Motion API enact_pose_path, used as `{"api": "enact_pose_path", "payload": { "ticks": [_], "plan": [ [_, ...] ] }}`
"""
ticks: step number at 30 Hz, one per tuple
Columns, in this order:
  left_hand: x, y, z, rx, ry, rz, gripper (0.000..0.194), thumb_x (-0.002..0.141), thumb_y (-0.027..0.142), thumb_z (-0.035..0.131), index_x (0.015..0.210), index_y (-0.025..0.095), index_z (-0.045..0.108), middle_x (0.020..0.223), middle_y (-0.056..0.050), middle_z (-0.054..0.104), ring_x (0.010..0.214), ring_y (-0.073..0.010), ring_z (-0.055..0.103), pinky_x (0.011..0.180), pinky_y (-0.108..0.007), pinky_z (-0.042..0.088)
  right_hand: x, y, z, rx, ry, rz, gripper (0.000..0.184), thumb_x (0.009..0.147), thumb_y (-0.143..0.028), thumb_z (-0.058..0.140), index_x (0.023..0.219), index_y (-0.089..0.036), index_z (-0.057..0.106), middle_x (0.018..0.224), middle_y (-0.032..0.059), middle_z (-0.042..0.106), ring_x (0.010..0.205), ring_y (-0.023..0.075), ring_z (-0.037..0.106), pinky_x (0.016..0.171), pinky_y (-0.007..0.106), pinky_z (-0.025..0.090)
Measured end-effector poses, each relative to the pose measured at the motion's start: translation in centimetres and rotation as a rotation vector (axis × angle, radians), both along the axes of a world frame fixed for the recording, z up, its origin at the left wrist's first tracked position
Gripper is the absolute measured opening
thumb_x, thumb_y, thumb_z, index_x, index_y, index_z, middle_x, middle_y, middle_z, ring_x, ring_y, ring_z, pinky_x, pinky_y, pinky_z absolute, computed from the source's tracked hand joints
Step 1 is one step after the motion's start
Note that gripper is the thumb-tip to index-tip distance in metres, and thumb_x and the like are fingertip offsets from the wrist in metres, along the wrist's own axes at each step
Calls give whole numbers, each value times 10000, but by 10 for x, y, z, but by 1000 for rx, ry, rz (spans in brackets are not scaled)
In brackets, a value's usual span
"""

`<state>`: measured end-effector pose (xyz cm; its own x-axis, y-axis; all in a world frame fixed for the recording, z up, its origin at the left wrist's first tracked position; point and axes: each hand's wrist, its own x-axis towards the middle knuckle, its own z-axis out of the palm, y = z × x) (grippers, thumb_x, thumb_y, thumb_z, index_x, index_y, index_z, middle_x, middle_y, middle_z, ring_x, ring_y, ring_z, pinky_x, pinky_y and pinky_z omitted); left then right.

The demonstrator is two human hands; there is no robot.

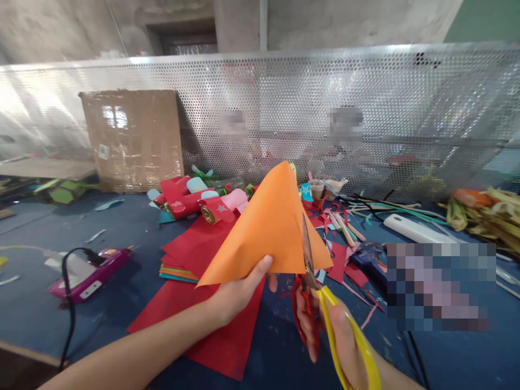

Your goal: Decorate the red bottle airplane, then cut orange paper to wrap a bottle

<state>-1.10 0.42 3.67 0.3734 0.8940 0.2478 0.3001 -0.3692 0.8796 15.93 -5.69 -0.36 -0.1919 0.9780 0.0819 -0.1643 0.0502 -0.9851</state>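
Note:
My left hand (252,284) pinches the lower edge of an orange sheet of paper (260,227), thumb on top and fingers beneath. The sheet bends upward into a peak. My right hand (341,325) grips scissors (329,303) with one yellow and one red handle. Their blades are parted around the paper's near edge, with one blade in front of the sheet, where a cut runs in. Below lie red paper sheets (219,336), and a stack with orange, green and blue edges (176,273) is partly covered by red paper.
Rolled red, pink and blue paper pieces (195,200) lie behind the sheet. Red scraps (337,260) and a blue glue gun (369,262) are to the right. A purple power strip (89,276) with a black cable sits left. A cardboard box (134,141) leans against a perforated metal screen (292,97).

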Motion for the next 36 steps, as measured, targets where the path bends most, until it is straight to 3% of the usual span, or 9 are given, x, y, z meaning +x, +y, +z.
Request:
{"api": "enact_pose_path", "payload": {
  "ticks": [11,19,36],
  "plan": [
    [1,-1,1,-17,58,23,552,920,498,284,491,226,499,656,-31,611,752,-198,556,896,-292,377,5,-2,-4,-8,-17,-19,605,731,-784,405,834,-205,549,472,-41,416,345,102,375,339,246,397],
    [1,-2,0,6,47,-2,546,926,475,286,487,226,493,675,-31,616,770,-189,556,937,-286,353,-2,1,-1,-35,28,-6,660,659,-845,405,795,-207,506,546,-41,426,343,75,365,300,217,356],
    [1,-2,-1,19,47,9,548,926,474,282,487,229,498,682,-19,622,796,-193,561,927,-279,357,-2,1,-1,-8,11,-2,650,649,-851,407,741,-211,482,512,-58,388,337,66,332,304,209,316]
  ]
}}
